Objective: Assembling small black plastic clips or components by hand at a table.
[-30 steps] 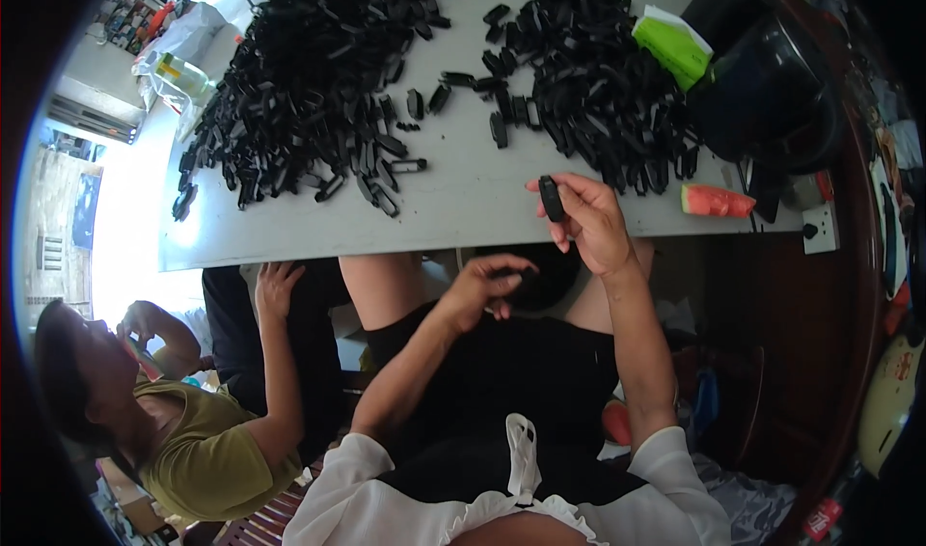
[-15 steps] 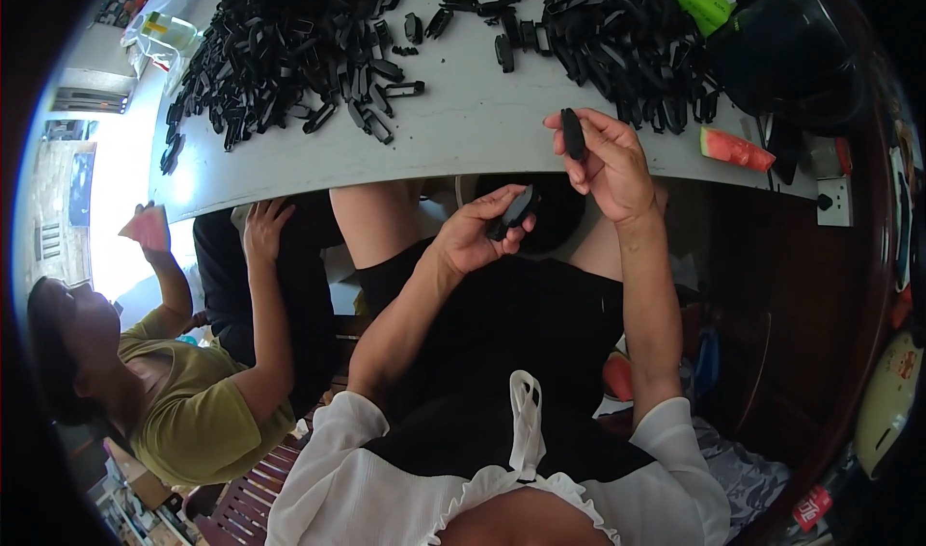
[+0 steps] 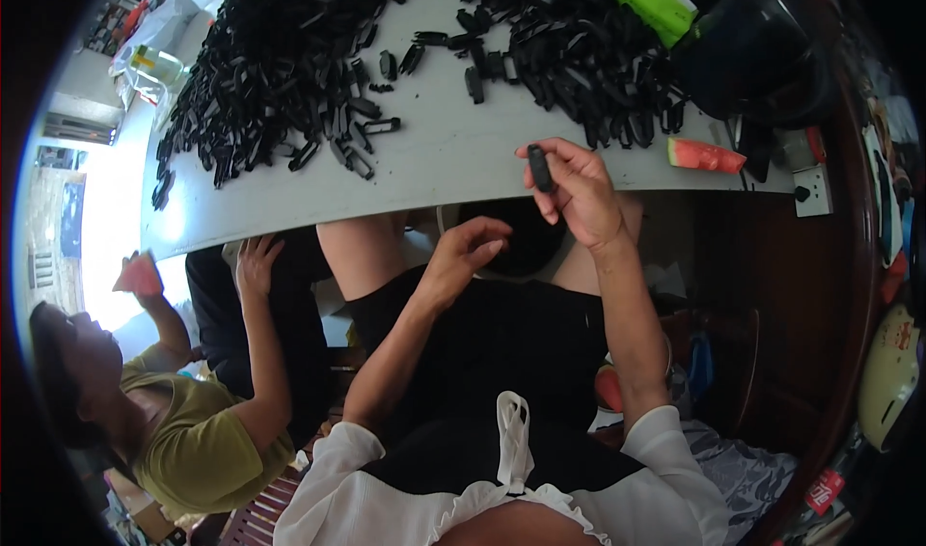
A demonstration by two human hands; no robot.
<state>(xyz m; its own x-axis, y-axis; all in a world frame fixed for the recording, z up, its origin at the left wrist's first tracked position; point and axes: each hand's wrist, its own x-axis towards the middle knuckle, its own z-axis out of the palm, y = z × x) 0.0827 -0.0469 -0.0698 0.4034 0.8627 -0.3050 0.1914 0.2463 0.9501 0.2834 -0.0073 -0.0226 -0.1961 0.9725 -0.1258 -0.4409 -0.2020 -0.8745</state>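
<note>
My right hand (image 3: 579,194) is raised just off the table's near edge. Its thumb and fingers pinch a small, long black plastic piece (image 3: 538,168), held upright. Below the edge, over my lap, my left hand (image 3: 468,255) has its fingers stretched out and no piece showing in it. A dark round shape, perhaps a container (image 3: 526,242), lies partly behind that hand, beneath the table edge. On the pale table (image 3: 424,165) is a large heap of similar black plastic pieces (image 3: 260,73) at left. A second heap (image 3: 588,64) spreads at right, with several loose pieces between them.
A watermelon slice (image 3: 707,156) rests by the right edge, near a black bucket (image 3: 757,59) and a green packet (image 3: 656,6). A power socket (image 3: 812,197) sits at the table's right corner. At left, a co-worker (image 3: 207,440) holds a watermelon piece (image 3: 141,276).
The black piece in my left hand is gone from view, and those fingers have loosened. My right hand keeps its piece. The whole view has shifted slightly.
</note>
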